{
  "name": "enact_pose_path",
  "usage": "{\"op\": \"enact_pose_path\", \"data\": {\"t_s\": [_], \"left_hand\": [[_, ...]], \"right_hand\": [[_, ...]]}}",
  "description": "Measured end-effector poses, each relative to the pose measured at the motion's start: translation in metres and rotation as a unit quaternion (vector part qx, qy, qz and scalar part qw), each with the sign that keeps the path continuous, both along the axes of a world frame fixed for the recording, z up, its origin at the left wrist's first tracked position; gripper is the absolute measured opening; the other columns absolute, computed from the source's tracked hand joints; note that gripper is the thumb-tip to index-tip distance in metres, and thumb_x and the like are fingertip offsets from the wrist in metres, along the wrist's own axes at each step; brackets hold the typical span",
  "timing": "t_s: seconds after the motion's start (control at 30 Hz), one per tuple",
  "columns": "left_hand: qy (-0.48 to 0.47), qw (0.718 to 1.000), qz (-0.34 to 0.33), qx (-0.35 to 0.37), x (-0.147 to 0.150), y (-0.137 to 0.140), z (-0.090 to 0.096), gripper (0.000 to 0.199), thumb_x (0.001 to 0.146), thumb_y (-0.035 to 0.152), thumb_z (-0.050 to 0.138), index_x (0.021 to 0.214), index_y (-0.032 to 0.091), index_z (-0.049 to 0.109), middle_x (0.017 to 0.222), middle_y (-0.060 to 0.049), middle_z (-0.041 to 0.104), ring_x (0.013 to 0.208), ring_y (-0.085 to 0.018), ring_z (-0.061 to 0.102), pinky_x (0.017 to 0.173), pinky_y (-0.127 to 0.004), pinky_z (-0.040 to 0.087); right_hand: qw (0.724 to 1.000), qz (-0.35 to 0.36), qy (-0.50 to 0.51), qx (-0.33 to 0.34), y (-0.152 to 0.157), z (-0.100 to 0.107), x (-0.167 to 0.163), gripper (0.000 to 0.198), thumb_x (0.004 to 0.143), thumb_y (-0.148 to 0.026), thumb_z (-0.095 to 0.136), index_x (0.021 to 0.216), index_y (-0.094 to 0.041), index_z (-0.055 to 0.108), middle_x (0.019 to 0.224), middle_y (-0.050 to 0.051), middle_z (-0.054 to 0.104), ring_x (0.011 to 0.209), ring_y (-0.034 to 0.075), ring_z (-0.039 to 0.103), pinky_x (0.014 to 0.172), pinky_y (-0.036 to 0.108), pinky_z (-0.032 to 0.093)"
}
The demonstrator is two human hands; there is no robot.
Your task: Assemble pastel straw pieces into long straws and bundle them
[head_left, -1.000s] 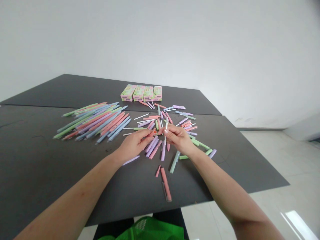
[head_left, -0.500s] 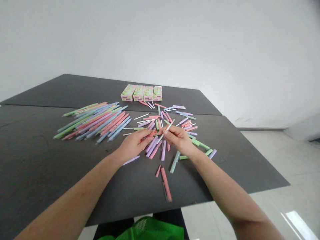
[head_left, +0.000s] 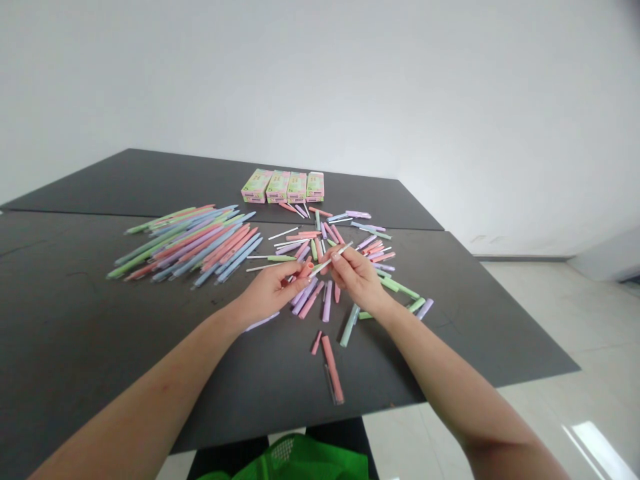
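In our left hand (head_left: 273, 289) we pinch a short orange tube (head_left: 306, 269) between thumb and fingers, its open end turned toward the right. In our right hand (head_left: 356, 275) we grip a thin white rod (head_left: 323, 267) — slanted, its lower end close by the tube's mouth; whether the two touch, we cannot tell. We have both hands over the table (head_left: 240, 387), in the midst of scattered pen parts (head_left: 373, 248) in purple, pink, orange and green.

Just below our hands lies a purple barrel (head_left: 327, 303), with a grey-green barrel (head_left: 349, 327) off to its right. Nearer to us we see a small pink piece (head_left: 317, 343) beside a longer pink barrel (head_left: 333, 367).

On our left is a heap of pens (head_left: 195, 243) in mixed pastel colours — and toward the back, green-and-pink boxes (head_left: 279, 186) stand side by side.
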State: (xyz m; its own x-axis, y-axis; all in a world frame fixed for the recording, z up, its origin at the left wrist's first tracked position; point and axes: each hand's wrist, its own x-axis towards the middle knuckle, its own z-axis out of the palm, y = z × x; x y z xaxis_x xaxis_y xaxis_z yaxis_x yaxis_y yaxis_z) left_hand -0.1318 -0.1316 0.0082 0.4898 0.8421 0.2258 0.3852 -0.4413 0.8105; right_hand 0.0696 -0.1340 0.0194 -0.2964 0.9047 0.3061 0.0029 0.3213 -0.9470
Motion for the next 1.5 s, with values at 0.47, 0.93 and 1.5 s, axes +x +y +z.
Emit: {"op": "enact_pose_path", "data": {"t_s": [0.47, 0.93, 1.5], "left_hand": [[0.022, 0.999, 0.029, 0.015, -0.003, 0.002, -0.004, 0.033, 0.091, 0.045, 0.050, 0.089, 0.016, 0.064, 0.073, 0.002, 0.055, 0.062, -0.011, 0.047, 0.055, -0.021, 0.037], [0.040, 0.997, 0.045, 0.044, -0.005, 0.005, -0.008, 0.036, 0.091, 0.046, 0.049, 0.099, 0.016, 0.067, 0.088, -0.002, 0.068, 0.072, -0.015, 0.058, 0.062, -0.023, 0.043], [0.072, 0.992, 0.036, 0.099, -0.010, 0.009, -0.009, 0.032, 0.094, 0.042, 0.047, 0.108, 0.022, 0.068, 0.103, -0.004, 0.070, 0.092, -0.018, 0.063, 0.082, -0.026, 0.046]], "right_hand": [[0.993, -0.086, 0.083, -0.002, 0.000, 0.006, 0.004, 0.028, 0.082, -0.045, 0.065, 0.095, -0.020, 0.066, 0.072, 0.002, 0.060, 0.052, 0.008, 0.042, 0.042, 0.022, 0.029], [0.994, -0.085, 0.064, -0.007, 0.003, 0.003, 0.004, 0.024, 0.084, -0.041, 0.063, 0.091, -0.019, 0.067, 0.070, 0.002, 0.062, 0.048, 0.007, 0.040, 0.041, 0.021, 0.027], [0.978, -0.107, 0.178, -0.029, 0.009, 0.004, 0.009, 0.023, 0.081, -0.040, 0.067, 0.088, -0.018, 0.065, 0.067, -0.002, 0.061, 0.037, 0.002, 0.028, 0.034, 0.018, 0.018]]}}
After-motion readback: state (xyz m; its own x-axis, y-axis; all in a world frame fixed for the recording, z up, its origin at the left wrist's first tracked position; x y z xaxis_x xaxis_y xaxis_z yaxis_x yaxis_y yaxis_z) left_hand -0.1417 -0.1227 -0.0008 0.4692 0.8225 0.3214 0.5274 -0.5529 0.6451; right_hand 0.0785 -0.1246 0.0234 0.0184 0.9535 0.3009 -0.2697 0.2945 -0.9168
